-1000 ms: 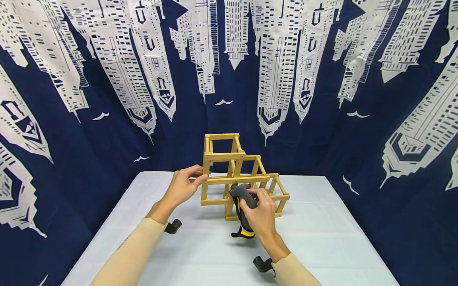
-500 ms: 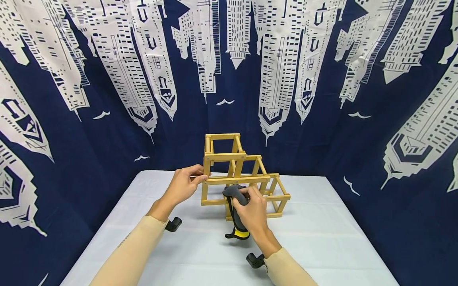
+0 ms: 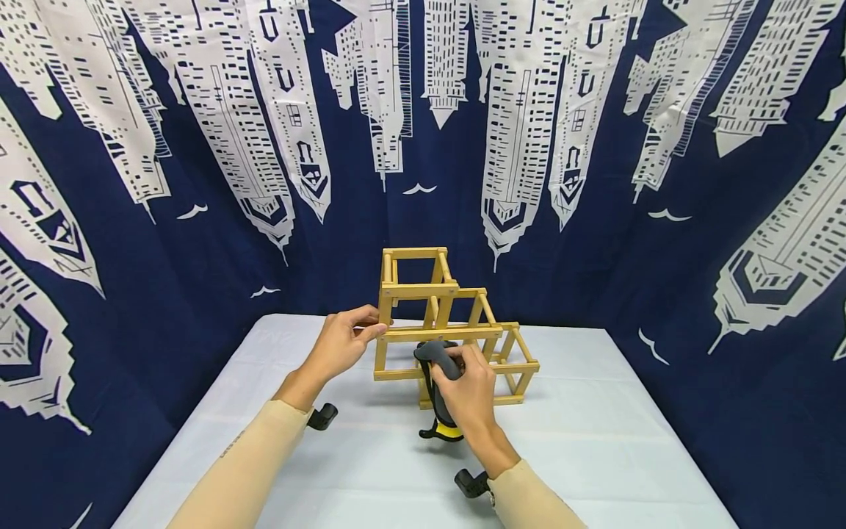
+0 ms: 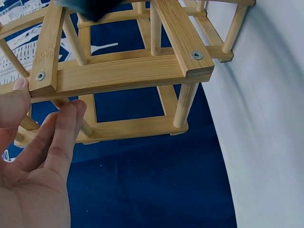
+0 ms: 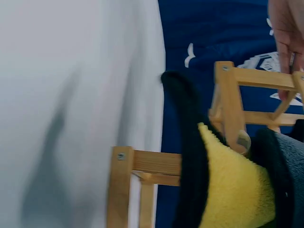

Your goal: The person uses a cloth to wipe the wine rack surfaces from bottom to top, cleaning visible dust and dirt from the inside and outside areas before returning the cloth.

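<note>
My left hand [image 3: 340, 345] pinches the left upright of a stepped, light wooden rack [image 3: 410, 336]. In the left wrist view, the thumb lies on one side of the bars and the fingers [image 4: 64, 137] curl in around a dowel. My right hand [image 3: 471, 389] grips a soft plush toy [image 3: 432, 353], grey with black edging and a yellow patch, before the rack's middle. Its lower end hangs above the table. Close up, the right wrist view has the plush's fuzzy yellow part [image 5: 237, 190] beside a black flap. The right fingertips are partly hidden behind the toy.
The rack stands on a white-covered table [image 3: 581, 455], toward the back. Behind and at both sides hangs a navy curtain [image 3: 357, 242] printed with white upside-down buildings. Black wrist mounts [image 3: 322, 416] stick out near both forearms.
My right hand has moved a little left with the plush toy, mostly in the earlier half second. My left hand stays on the rack, and the rack stands as before.
</note>
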A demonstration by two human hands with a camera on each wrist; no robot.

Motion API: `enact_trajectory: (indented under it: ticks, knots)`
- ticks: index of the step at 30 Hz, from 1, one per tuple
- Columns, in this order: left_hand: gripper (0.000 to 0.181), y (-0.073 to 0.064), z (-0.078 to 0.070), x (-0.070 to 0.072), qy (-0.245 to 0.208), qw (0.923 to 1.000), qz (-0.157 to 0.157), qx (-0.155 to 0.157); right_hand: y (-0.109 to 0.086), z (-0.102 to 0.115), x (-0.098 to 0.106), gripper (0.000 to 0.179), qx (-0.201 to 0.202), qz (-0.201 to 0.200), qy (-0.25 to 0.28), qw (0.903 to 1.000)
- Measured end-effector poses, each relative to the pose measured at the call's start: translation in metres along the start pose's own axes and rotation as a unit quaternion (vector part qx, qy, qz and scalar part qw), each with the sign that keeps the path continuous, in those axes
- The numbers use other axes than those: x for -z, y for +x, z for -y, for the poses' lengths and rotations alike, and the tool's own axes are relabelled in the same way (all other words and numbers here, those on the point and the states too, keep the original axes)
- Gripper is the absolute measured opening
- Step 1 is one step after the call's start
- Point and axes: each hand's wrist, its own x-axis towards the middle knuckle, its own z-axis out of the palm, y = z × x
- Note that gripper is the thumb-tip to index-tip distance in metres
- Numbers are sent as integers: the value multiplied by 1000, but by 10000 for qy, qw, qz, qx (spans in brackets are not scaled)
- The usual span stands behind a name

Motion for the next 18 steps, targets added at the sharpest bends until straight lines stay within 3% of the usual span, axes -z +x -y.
enact_trajectory:
  ticks: [3, 7, 12, 18]
  knots:
    - [6, 1, 0, -1, 9, 10000, -3, -6, 3, 0, 2, 26, 146, -268, 76, 9995]
    - [10, 2, 0, 3, 164, 9998, 55, -19, 1, 0, 0, 27, 155, -282, 144, 9994]
    - [17, 3, -1, 9, 375, 9992, 147, 41, -7, 7, -9, 29, 293, 44, 227, 9993]
    - [20, 3, 1, 10, 307, 9991, 272, 86, -9, 29, -28, 29, 407, 532, 122, 9977]
